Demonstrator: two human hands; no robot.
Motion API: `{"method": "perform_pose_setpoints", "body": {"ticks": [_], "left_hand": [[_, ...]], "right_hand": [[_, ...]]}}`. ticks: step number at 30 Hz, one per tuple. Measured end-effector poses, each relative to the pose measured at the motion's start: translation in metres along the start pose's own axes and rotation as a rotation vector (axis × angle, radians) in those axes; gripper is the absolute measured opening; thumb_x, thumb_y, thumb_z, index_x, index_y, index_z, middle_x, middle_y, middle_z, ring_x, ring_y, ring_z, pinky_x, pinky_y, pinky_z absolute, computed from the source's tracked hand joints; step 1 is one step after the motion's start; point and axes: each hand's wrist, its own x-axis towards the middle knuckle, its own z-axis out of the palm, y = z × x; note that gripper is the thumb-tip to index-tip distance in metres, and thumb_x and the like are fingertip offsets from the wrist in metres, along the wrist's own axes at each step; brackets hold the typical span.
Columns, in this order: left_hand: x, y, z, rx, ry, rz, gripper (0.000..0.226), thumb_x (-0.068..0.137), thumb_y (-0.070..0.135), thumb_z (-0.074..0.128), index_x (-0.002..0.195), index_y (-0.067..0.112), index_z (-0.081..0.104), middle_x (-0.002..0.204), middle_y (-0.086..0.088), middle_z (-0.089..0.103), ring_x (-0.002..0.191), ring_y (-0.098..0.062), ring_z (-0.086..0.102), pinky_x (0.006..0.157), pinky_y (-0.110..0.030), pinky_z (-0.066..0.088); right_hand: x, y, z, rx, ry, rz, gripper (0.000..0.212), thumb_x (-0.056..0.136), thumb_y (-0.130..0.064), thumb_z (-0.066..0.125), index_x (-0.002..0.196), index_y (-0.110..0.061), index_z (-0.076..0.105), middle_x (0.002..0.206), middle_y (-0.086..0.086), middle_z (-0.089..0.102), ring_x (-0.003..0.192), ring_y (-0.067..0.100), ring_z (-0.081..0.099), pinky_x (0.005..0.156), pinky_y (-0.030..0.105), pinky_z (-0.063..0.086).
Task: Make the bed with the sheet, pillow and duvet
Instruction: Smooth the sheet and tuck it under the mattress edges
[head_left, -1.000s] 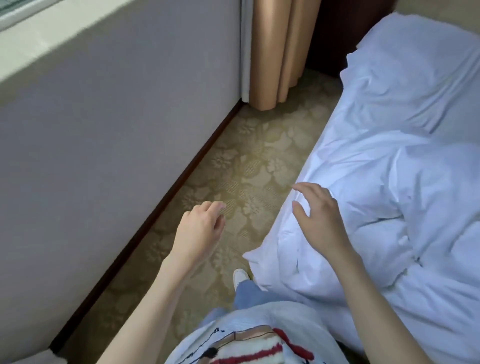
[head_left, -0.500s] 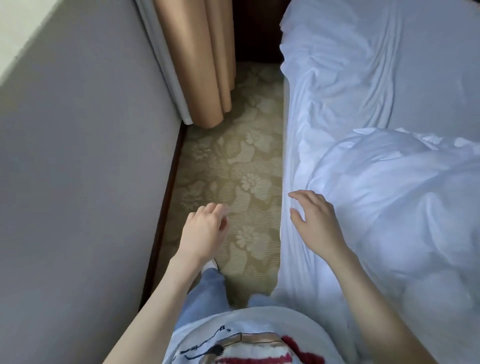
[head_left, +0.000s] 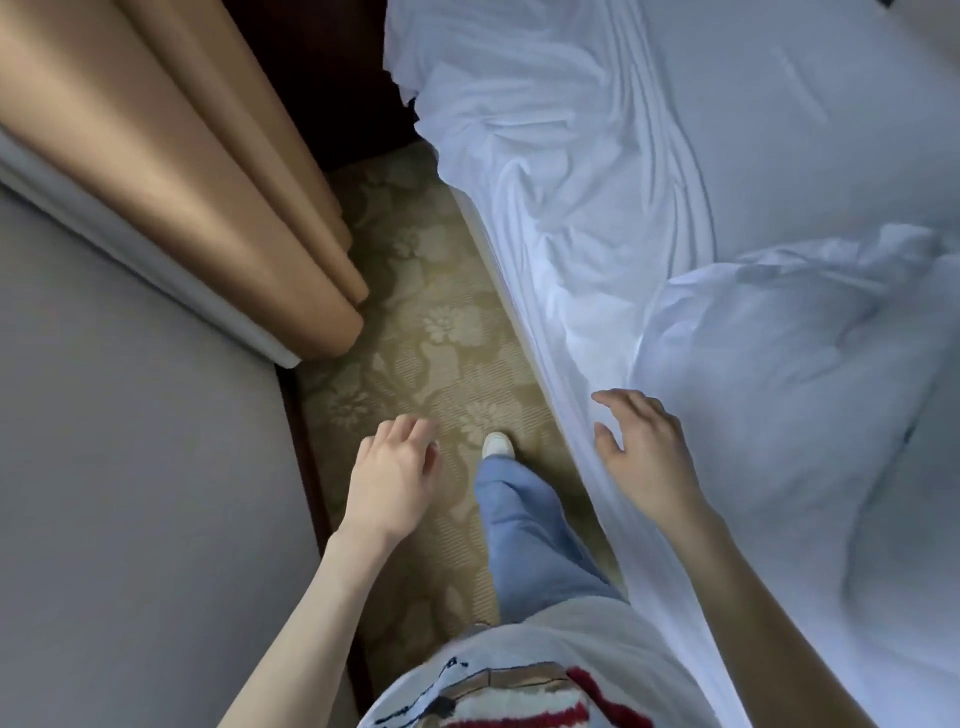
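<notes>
— How far had the bed got?

— Not far, I'd judge. The sheet (head_left: 597, 171) was on the mattress but lay rumpled, with deep creases toward the far end and its near edge hanging loose down the side. The duvet (head_left: 789, 353) sat bunched in a heap on the sheet, on the side away from the curtain (head_left: 171, 171). No pillow showed at all.

— And the hands?

— The right hand (head_left: 644, 452) hovered at the sheet's hanging edge, fingers spread and relaxed, gripping nothing; whether it brushed the cloth I couldn't tell. The left hand (head_left: 392, 467) hung over the carpet (head_left: 415, 332), between the wall and the sheet, fingers loosely curled and empty.

— So what was left?

— By my reckoning, nearly everything: smoothing and tucking the sheet, spreading the duvet, placing the pillow.
</notes>
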Motion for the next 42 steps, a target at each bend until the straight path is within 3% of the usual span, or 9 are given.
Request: {"method": "perform_pose_setpoints", "body": {"ticks": [5, 8, 11, 19, 22, 28, 33, 39, 42], "left_hand": [[0.118, -0.028, 0.0, 0.022, 0.009, 0.06, 0.042, 0.086, 0.027, 0.034, 0.112, 0.014, 0.063, 0.108, -0.002, 0.064, 0.09, -0.028, 0.059, 0.073, -0.039, 0.048], [0.184, -0.039, -0.004, -0.016, 0.006, 0.086, 0.032, 0.084, 0.016, 0.048, 0.112, 0.012, 0.063, 0.108, -0.004, 0.065, 0.09, -0.03, 0.059, 0.073, -0.04, 0.047], [0.243, -0.046, -0.004, -0.008, -0.052, 0.115, 0.033, 0.081, 0.005, 0.06, 0.114, 0.01, 0.063, 0.109, -0.008, 0.064, 0.094, -0.033, 0.059, 0.076, -0.043, 0.046], [0.404, -0.077, 0.003, 0.028, -0.318, 0.258, 0.035, 0.09, 0.012, 0.051, 0.124, 0.015, 0.057, 0.125, -0.006, 0.058, 0.114, -0.028, 0.052, 0.094, -0.042, 0.04], [0.464, -0.097, 0.007, 0.142, -0.478, 0.369, 0.039, 0.096, 0.019, 0.044, 0.134, 0.019, 0.049, 0.136, -0.003, 0.05, 0.123, -0.023, 0.046, 0.099, -0.039, 0.036], [0.574, -0.094, 0.025, 0.345, -0.582, 0.67, 0.047, 0.097, 0.022, 0.042, 0.143, 0.019, 0.038, 0.147, -0.007, 0.039, 0.129, -0.028, 0.041, 0.101, -0.042, 0.039], [0.635, -0.055, 0.076, 0.425, -0.527, 0.939, 0.054, 0.093, 0.02, 0.053, 0.145, 0.021, 0.037, 0.153, -0.011, 0.029, 0.137, -0.032, 0.031, 0.107, -0.048, 0.033], [0.67, -0.023, 0.142, 0.573, -0.574, 1.255, 0.07, 0.074, 0.019, 0.073, 0.138, 0.019, 0.044, 0.139, -0.015, 0.043, 0.123, -0.038, 0.044, 0.09, -0.052, 0.043], [0.672, -0.027, 0.158, 0.57, -0.572, 1.256, 0.072, 0.067, 0.007, 0.075, 0.132, 0.016, 0.044, 0.13, -0.018, 0.049, 0.108, -0.041, 0.05, 0.072, -0.046, 0.052]], "right_hand": [[0.1, 0.001, 0.019, 0.025, 0.022, 0.101, 0.033, 0.085, -0.011, 0.057, 0.117, -0.01, 0.063, 0.114, 0.005, 0.066, 0.105, 0.03, 0.059, 0.093, 0.042, 0.043], [0.153, -0.004, 0.023, 0.008, -0.016, 0.133, 0.033, 0.086, -0.013, 0.054, 0.119, -0.009, 0.062, 0.115, 0.007, 0.065, 0.105, 0.031, 0.059, 0.092, 0.043, 0.044], [0.192, -0.009, 0.027, 0.016, -0.037, 0.169, 0.034, 0.088, -0.013, 0.054, 0.121, -0.01, 0.06, 0.118, 0.007, 0.063, 0.107, 0.029, 0.057, 0.093, 0.041, 0.042], [0.295, -0.035, 0.053, 0.072, -0.077, 0.439, 0.041, 0.095, -0.019, 0.045, 0.136, -0.018, 0.045, 0.139, -0.001, 0.047, 0.127, 0.02, 0.042, 0.105, 0.033, 0.029], [0.329, -0.044, 0.066, 0.096, -0.061, 0.575, 0.044, 0.094, -0.018, 0.047, 0.138, -0.017, 0.045, 0.141, 0.001, 0.046, 0.128, 0.022, 0.042, 0.104, 0.033, 0.028], [0.376, -0.037, 0.104, 0.235, 0.065, 0.827, 0.045, 0.092, -0.013, 0.05, 0.137, -0.012, 0.047, 0.138, 0.005, 0.05, 0.125, 0.027, 0.044, 0.102, 0.037, 0.031], [0.4, -0.002, 0.144, 0.266, 0.111, 1.005, 0.049, 0.092, -0.014, 0.05, 0.14, -0.014, 0.042, 0.14, 0.007, 0.046, 0.125, 0.028, 0.042, 0.101, 0.04, 0.034], [0.428, 0.037, 0.187, 0.142, -0.159, 1.035, 0.072, 0.086, -0.027, 0.061, 0.147, -0.023, 0.024, 0.15, 0.011, 0.021, 0.13, 0.034, 0.028, 0.1, 0.045, 0.034], [0.434, 0.037, 0.204, 0.016, -0.201, 1.06, 0.067, 0.08, -0.02, 0.065, 0.139, -0.019, 0.034, 0.139, 0.015, 0.031, 0.12, 0.038, 0.035, 0.094, 0.045, 0.036]]}}
